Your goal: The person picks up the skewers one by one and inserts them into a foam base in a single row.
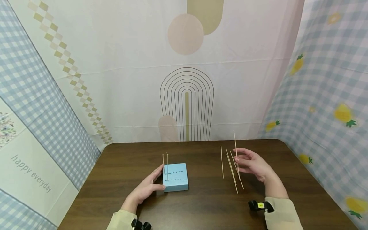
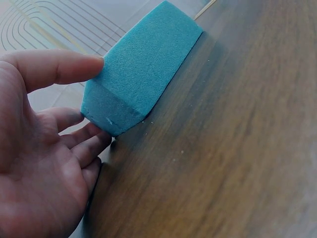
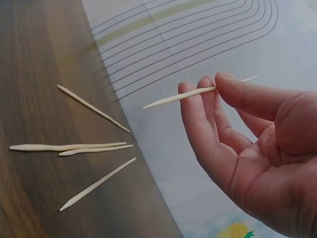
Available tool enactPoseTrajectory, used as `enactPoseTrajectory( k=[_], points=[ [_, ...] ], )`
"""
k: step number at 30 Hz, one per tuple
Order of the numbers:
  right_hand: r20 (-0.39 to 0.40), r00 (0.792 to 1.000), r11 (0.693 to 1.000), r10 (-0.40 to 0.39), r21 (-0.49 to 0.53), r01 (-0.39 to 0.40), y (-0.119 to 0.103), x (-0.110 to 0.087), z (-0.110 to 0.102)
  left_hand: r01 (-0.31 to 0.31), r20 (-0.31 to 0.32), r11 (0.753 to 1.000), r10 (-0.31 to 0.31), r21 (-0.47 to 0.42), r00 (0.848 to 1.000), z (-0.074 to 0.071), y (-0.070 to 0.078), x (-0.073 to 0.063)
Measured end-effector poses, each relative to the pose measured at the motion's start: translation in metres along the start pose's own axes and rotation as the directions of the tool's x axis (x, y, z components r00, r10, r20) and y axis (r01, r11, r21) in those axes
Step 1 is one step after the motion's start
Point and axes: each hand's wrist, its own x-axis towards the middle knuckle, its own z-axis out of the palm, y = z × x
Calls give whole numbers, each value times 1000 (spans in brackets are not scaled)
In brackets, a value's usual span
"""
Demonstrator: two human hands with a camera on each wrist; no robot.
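On the left part of the table lies a light blue foam block (image 1: 179,176), with two rows of small dark marks on its top. Two thin wooden skewers (image 1: 168,164) stand upright near its left edge. My left hand (image 1: 145,189) holds the block from the left, thumb on the near side and fingers around the far side. Over the right part of the table, my right hand (image 1: 254,165) pinches one pointed skewer (image 3: 168,100) between thumb and fingers, raised off the wood. Several loose skewers (image 3: 96,186) lie just left of that hand.
The dark brown wooden table (image 1: 201,207) ends at a far edge against a patterned white cloth (image 1: 138,95). Blue checked cloths (image 1: 316,105) hang at both sides. Each wrist wears a black strapped device (image 1: 258,206).
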Motion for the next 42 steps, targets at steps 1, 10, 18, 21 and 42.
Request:
enactPoseTrajectory(
  k=[1,10,18,21,42],
  points=[
    [2,1000,1000,-6,-2,6,-1,0,1,1,0,1000,-1,1,1000,0,0,0],
    [19,999,999,-38,-8,38,-7,0,7,4,-9,1000,-4,13,1000,-1,-1,0],
    [22,999,999,-44,-13,44,-11,0,13,15,-20,1000,-15,16,1000,0,0,-1],
    [31,998,998,-59,-10,60,-14,0,15,13,-15,1000,-13,16,1000,-1,0,-1],
    [-51,987,980,-155,117,160,-9,18,90,14,-5,1000,-14,3,1000,1,-1,1]
  ],
)
